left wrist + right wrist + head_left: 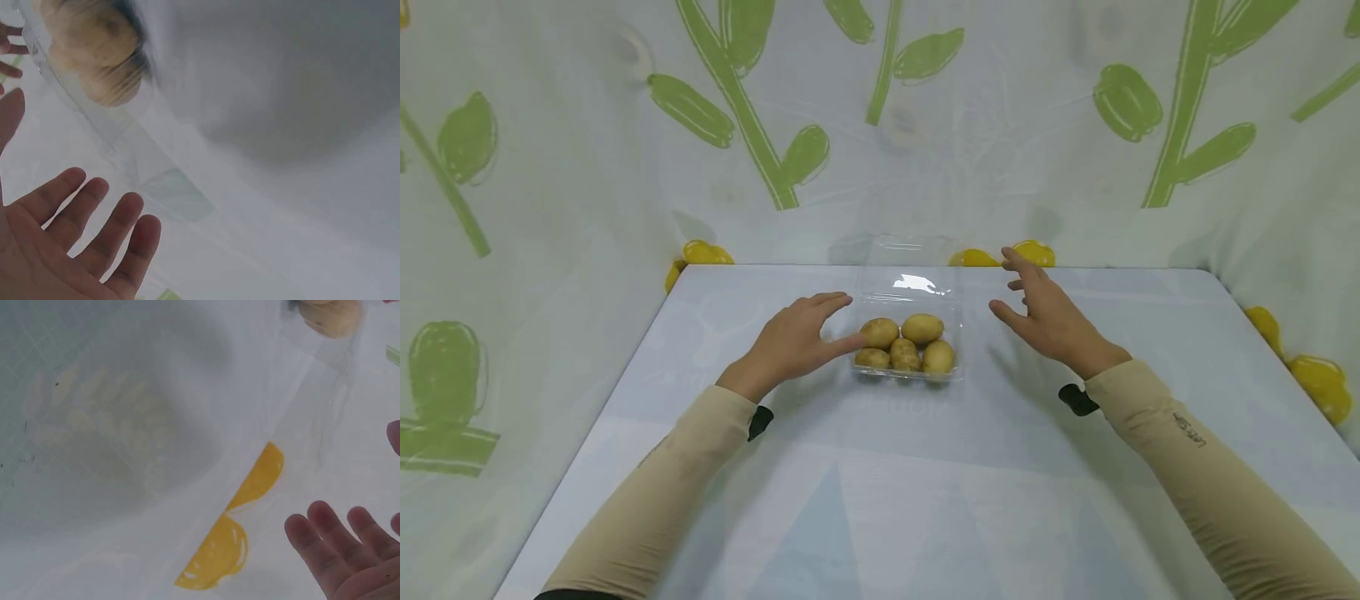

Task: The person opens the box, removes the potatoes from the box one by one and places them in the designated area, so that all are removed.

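A clear plastic clamshell box [961, 333] stands near the table's far edge with its lid [913, 258] raised at the back. Several yellow-brown potatoes [905, 355] lie in its base. To the box's left is my left hand [797, 337], fingers extended; in the head view its thumb tip overlaps the box's left side, and contact there I cannot tell. My right hand [1048, 317] hovers to the right of the box, apart from it, with fingers spread and nothing held. In the left wrist view, potatoes [103, 44] show through the clear wall, beyond the left fingers [128, 219].
The box rests on a white table [865, 500] with pale blue triangles. Behind and beside it hangs a white curtain [1000, 150] printed with green leaves and yellow shapes. Dark wrist bands [1078, 400] sit at both cuffs.
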`<state>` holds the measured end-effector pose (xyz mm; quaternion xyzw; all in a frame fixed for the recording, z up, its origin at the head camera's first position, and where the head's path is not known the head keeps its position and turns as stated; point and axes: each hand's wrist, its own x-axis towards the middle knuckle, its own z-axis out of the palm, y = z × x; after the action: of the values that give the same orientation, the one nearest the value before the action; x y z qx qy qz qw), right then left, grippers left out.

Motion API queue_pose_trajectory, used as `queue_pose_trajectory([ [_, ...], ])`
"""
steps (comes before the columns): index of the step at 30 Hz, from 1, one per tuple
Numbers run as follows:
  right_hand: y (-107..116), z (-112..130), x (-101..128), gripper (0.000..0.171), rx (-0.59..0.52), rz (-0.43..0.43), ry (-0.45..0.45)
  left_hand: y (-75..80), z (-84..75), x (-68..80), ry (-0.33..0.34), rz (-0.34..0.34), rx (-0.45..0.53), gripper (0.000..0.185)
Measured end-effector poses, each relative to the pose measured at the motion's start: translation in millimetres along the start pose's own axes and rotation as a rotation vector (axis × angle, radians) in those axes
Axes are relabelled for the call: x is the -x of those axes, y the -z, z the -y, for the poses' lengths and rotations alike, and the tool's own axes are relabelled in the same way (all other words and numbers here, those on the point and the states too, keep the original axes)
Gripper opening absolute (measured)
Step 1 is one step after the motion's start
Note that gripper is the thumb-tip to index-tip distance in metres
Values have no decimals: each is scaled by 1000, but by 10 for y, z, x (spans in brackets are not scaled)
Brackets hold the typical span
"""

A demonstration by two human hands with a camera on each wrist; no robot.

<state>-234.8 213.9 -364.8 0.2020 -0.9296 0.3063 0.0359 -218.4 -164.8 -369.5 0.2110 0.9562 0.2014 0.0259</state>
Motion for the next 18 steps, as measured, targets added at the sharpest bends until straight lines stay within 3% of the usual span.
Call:
queue_pose_trajectory([
  [7,26,58,10,82,-17,-30,67,-67,-11,110,-27,46,-35,85],
  [18,-17,320,-59,76,75,-14,180,-107,-38,94,-63,59,-58,86],
])
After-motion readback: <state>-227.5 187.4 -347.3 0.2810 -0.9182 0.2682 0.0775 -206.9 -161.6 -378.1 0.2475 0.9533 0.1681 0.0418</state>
